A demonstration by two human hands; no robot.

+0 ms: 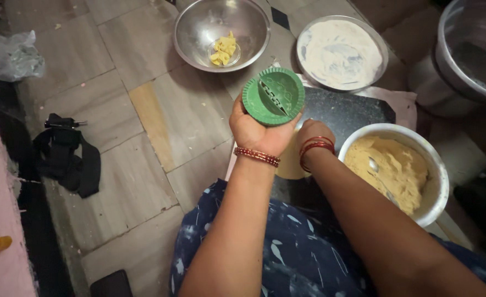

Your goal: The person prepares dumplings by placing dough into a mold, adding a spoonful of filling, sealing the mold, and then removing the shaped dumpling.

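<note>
A round green plastic dumpling mould [273, 96], hinged open with a toothed edge showing, is raised above the dark rolling board [347, 110], the left hand [257, 132] gripping it from beneath with fingers closed on its underside. The right hand [313, 135] is lowered just right of it over a pale dough disc [290, 165], fingers hidden, so I cannot tell their state. Nearer right stands a white bowl of tan filling [397, 168] with a spoon, farther off a flour plate [341, 53] and steel bowl [222, 33], all on a tiled floor [122, 110]; a crumpled plastic bag [9, 55] lies far left.
</note>
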